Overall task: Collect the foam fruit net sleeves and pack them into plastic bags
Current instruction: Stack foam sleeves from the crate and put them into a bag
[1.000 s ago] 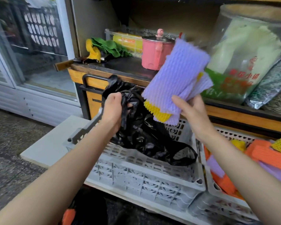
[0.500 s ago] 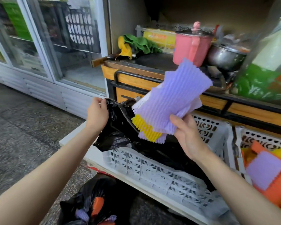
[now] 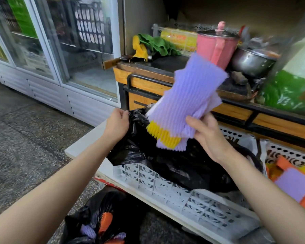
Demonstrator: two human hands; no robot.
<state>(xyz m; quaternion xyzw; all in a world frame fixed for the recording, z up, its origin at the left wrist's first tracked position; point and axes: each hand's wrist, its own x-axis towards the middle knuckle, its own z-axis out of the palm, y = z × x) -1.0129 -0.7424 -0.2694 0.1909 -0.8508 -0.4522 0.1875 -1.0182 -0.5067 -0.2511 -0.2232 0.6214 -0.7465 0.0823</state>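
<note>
My right hand grips a stack of purple foam net sleeves with a yellow sleeve among them, held tilted above a black plastic bag. The bag lies in a grey plastic crate. My left hand pinches the bag's upper left edge and holds it up. More orange, purple and yellow sleeves lie in a second crate at the right.
A second black bag with sleeves inside sits on the floor below. Behind stand a wooden counter with a pink pot, a steel pot and a glass-door fridge at the left.
My view has swung left and down. The sleeve stack in my right hand has come lower and closer to the bag's mouth, and my left hand keeps its hold on the bag's edge.
</note>
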